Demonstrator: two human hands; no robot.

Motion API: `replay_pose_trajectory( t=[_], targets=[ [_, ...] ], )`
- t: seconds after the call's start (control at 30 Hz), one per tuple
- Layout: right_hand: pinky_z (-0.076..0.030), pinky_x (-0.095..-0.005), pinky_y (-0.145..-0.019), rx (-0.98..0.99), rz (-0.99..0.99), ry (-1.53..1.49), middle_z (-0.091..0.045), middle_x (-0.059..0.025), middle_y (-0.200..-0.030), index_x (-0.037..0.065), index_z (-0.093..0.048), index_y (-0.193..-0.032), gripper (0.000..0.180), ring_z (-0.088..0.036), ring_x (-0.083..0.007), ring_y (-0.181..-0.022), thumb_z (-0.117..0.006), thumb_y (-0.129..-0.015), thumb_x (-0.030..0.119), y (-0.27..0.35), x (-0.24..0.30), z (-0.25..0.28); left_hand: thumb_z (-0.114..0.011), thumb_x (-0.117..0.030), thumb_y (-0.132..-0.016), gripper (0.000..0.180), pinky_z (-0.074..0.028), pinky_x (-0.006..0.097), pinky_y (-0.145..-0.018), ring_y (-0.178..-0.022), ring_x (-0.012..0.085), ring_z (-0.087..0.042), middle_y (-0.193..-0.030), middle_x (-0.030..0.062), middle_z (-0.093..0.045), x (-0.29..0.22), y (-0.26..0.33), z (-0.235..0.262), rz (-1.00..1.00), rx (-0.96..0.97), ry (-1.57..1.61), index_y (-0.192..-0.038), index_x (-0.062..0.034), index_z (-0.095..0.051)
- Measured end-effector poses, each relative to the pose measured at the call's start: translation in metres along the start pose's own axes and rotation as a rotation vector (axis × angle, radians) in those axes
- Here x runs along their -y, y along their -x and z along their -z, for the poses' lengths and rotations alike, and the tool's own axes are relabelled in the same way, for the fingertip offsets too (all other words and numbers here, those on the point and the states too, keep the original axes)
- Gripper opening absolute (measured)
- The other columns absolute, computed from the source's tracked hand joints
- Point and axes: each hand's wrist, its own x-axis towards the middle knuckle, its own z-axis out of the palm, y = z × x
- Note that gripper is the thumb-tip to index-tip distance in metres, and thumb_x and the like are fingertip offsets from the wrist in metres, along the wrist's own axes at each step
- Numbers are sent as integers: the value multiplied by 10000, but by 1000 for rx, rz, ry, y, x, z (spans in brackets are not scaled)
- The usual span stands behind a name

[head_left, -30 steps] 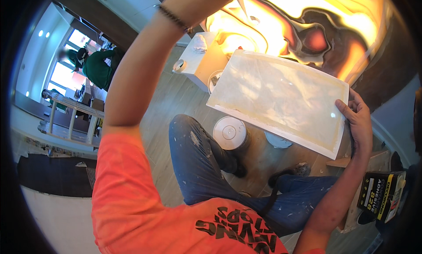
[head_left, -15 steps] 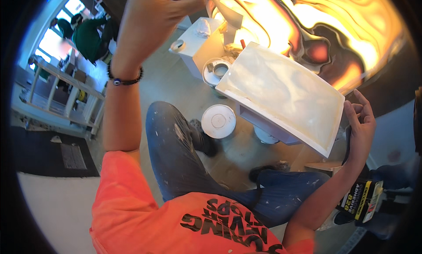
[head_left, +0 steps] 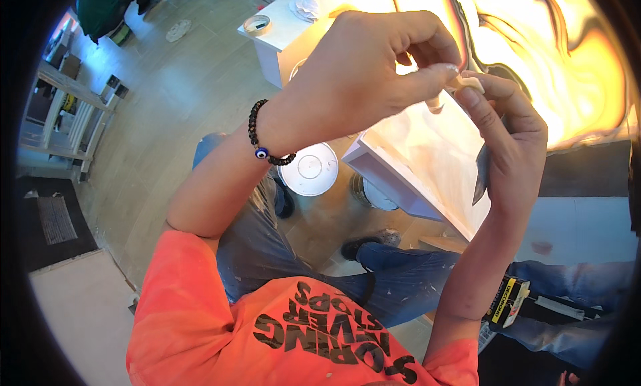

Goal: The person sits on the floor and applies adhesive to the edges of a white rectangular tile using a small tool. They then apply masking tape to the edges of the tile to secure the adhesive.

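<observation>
My left hand (head_left: pixel 374 76), with a beaded bracelet at the wrist, reaches across to the right. Its thumb and fingers pinch a small cream-coloured strip (head_left: pixel 471 84) that looks like masking tape. My right hand (head_left: pixel 511 116) pinches the same piece with thumb and index finger. A dark, flat blade-like tool (head_left: pixel 481 176) hangs under the right palm; its other end is hidden. Below and behind both hands is a white box-shaped panel (head_left: pixel 407 152) with a pale, smeared top, partly covered by the hands.
A white box (head_left: pixel 284 36) bears a tape roll (head_left: pixel 258 25) and crumpled white material (head_left: pixel 306 4). A white-lidded bucket (head_left: pixel 310 169) and an open tin (head_left: pixel 367 191) stand on the floor. A glossy marbled yellow-black surface (head_left: pixel 554 59) lies beyond. Another person (head_left: pixel 100 12) is at far left.
My left hand has come down and right to meet my right hand, which has left the panel's edge and risen. Both now pinch the cream strip. The view has shifted too.
</observation>
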Motion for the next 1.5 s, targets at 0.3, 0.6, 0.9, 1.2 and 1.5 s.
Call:
replay_pose_trajectory(
  t=[0.3, 0.6, 0.9, 1.2, 1.5],
  targets=[
    [-396, -188, -638, 37, 38, 81, -640, 15, -785, 65, -770, -1200, 298, -540, -26, -696, -801, -907, 110, -52, 26, -38, -687, -128, -1011, 218, -545, 255, -804, -878, 97, -669, -963, 58, -741, 35, -11, 30, 83, -76, 309, -1146, 43, -699],
    [-402, -176, -663, -68, 85, 111, -645, 35, -795, -14, -601, -1435, 515, -507, -6, -691, -744, -945, 57, -51, 31, -46, -644, -57, -1014, 154, -534, 237, -767, -846, 78, -659, -925, 52, -753, 68, -20, 51, 69, -281, 203, -1117, 38, -708],
    [-456, -235, -703, 191, -248, 406, -654, 22, -846, 66, -715, -1316, 434, -544, -46, -754, -807, -896, 126, -11, 18, 13, -716, -104, -955, 179, -592, 273, -794, -849, 118, -737, -933, 88, -772, 200, -18, 72, 396, -412, -120, -1062, 40, -711],
    [-490, -265, -749, 140, -345, 353, -659, -23, -905, -14, -685, -1316, 429, -578, -98, -814, -734, -905, 100, 38, -33, 57, -707, -131, -772, 246, -558, 450, -851, -920, 399, -719, -978, 262, -740, 293, 26, 29, 436, -69, -470, -982, -28, -781],
    [-432, -238, -732, 95, -432, 205, -596, -4, -862, -30, -640, -1356, 439, -562, -81, -802, -743, -945, 88, 44, -48, 69, -621, 18, -797, 565, -574, 470, -841, -913, 416, -721, -878, 282, -714, 255, 36, -12, 473, 46, -629, -1325, 100, -437]
  ],
)
